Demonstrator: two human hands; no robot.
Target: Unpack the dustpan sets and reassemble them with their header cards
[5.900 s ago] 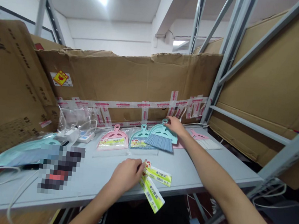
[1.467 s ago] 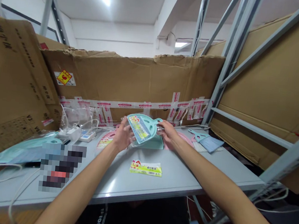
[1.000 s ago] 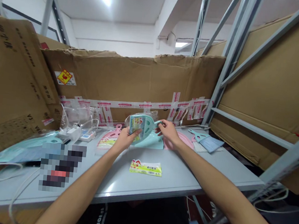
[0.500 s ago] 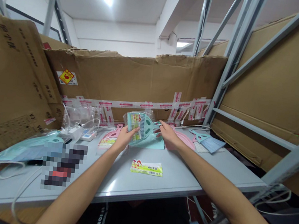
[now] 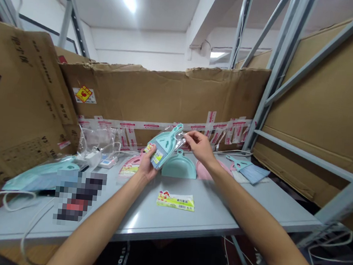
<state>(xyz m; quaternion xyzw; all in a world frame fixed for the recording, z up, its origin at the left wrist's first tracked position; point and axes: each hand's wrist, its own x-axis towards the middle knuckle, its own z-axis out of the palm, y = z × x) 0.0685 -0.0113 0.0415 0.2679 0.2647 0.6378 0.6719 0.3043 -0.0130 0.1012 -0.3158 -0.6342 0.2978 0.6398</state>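
Observation:
My left hand [image 5: 146, 167] grips a teal plastic dustpan [image 5: 164, 144] with a brush and a printed label, all inside a clear plastic bag [image 5: 178, 139]. The dustpan tilts with its handle pointing up and right. My right hand [image 5: 198, 146] pinches the bag's loose end beside the handle. Below them a second teal dustpan [image 5: 179, 170] lies on the table, and a pink dustpan [image 5: 131, 161] lies just left of my left hand. A printed paper label [image 5: 176, 201] lies flat in front of both hands.
The grey table [image 5: 155, 226] is backed by a taped cardboard sheet [image 5: 161, 93], with steel shelving at right. A teal dustpan with blue bristles [image 5: 247, 171] lies at right. A bagged teal item [image 5: 42, 178], cables and a blurred patch lie at left.
The bagged dustpan has swung from lying tilted to a steeper pose, handle up and right. My right hand has moved from the handle to the bag's end. The view has shifted slightly.

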